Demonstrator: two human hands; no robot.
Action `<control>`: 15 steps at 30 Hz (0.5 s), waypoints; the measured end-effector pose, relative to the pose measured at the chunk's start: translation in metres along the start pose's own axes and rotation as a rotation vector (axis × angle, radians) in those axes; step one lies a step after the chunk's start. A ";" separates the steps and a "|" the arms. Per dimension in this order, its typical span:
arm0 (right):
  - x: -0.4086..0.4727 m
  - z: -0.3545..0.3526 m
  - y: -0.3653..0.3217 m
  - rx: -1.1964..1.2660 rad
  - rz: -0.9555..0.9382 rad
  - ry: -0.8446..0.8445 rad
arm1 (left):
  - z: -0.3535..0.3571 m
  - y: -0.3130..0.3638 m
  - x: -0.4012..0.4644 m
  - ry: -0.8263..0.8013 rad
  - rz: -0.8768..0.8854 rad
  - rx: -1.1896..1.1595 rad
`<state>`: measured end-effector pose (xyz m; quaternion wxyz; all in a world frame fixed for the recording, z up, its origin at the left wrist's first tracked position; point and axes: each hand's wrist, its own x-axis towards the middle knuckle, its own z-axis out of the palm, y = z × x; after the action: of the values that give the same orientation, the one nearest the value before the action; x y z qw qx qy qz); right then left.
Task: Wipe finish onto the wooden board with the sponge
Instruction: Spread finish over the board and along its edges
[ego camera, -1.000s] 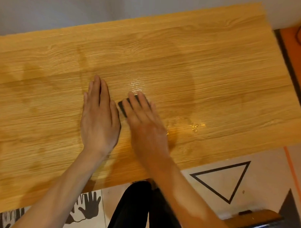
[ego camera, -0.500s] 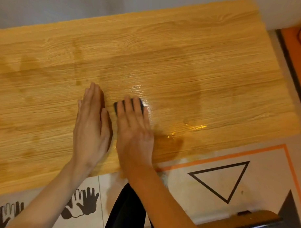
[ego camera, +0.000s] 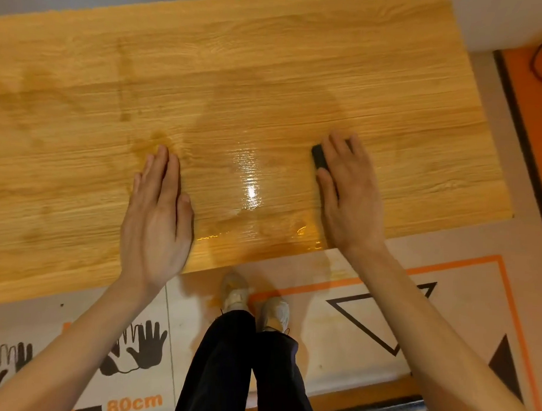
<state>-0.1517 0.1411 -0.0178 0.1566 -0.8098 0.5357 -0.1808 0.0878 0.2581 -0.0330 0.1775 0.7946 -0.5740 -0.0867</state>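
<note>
One light oak-grain wooden board (ego camera: 268,82) fills the upper two thirds of the frame, resting above a printed floor covering (ego camera: 367,316). One small dark rectangular sponge (ego camera: 319,157) lies at the right centre of the board, pressed flat beneath the fingers of the right hand (ego camera: 348,189), which are laid over it rather than pinching it. The left hand (ego camera: 157,213) lies flat at centre left, fingers pressed together, palm down, bracing the board. One glossy wet patch (ego camera: 249,186) shows between the two hands. Judgement: the wiping step is in hand; darker, uneven areas remain toward the left. The next stroke calls for even pressure along the grain into the duller zones.
</note>
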 end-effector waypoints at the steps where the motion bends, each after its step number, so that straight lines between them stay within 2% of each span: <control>1: -0.019 -0.001 0.001 -0.018 -0.054 -0.010 | 0.000 0.000 -0.001 0.005 0.002 0.002; 5: -0.075 -0.010 0.008 0.030 -0.138 -0.066 | 0.002 0.002 -0.001 0.025 0.010 0.006; 8: -0.042 -0.009 0.014 -0.007 -0.166 -0.081 | 0.001 0.002 0.000 0.038 0.016 0.007; 12: 0.045 -0.005 0.020 -0.021 -0.063 -0.070 | 0.000 0.002 -0.001 0.031 0.027 0.020; 15: 0.041 -0.003 0.022 0.000 -0.037 -0.056 | 0.000 0.002 -0.001 0.028 0.002 0.024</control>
<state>-0.1563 0.0950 -0.0196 0.1684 -0.8244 0.5159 -0.1610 0.0859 0.2582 -0.0318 0.1763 0.7972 -0.5733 -0.0684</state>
